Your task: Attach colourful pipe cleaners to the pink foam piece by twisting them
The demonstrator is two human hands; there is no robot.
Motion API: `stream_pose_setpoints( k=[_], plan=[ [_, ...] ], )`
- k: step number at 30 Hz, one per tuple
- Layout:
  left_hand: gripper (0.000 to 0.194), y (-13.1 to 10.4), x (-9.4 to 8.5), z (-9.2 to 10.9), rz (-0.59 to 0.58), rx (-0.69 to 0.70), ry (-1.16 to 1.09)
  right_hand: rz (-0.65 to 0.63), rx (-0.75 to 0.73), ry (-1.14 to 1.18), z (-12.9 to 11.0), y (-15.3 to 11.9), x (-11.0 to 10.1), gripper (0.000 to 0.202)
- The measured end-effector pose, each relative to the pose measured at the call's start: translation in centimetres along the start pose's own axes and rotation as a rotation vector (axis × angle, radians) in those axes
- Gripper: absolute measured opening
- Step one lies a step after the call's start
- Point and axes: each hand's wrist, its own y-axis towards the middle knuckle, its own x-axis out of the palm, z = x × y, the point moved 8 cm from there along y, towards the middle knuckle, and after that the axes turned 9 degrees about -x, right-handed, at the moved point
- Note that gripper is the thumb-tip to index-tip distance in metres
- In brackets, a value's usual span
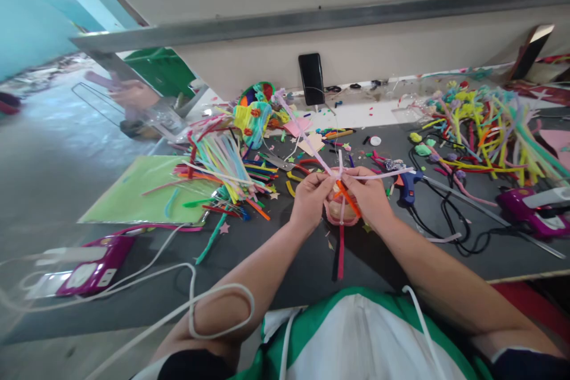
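My left hand (309,199) and my right hand (367,195) meet over the middle of the table, fingers pinched on crossed pipe cleaners. A long pale lilac pipe cleaner (307,136) slants up to the left from the crossing. Another pale strand (378,176) sticks out to the right, past my right hand. An orange pipe cleaner (348,199) runs down between my hands. Behind and below them sits a round pinkish container (342,217), partly hidden by my fingers. A red strip (341,252) hangs below it toward me.
Bundled pipe cleaners (222,160) lie left, near scissors (278,161). A blue glue gun (408,185) with black cable is right. Purple power strips (98,264) flank both sides. A phone (312,78) leans on the back panel. A person's hand (133,95) shows far left.
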Motion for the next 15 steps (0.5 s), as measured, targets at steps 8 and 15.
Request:
stream_pose_setpoints(
  k=[8, 15],
  plan=[
    [0.029, 0.15, 0.68, 0.03, -0.08, -0.046, -0.139, 0.038, 0.025, -0.022, 0.08, 0.05, -0.34, 0.02],
    [0.022, 0.27, -0.17, -0.26, 0.01, -0.014, -0.039, -0.005, 0.074, 0.019, 0.21, -0.21, 0.27, 0.02]
  ],
)
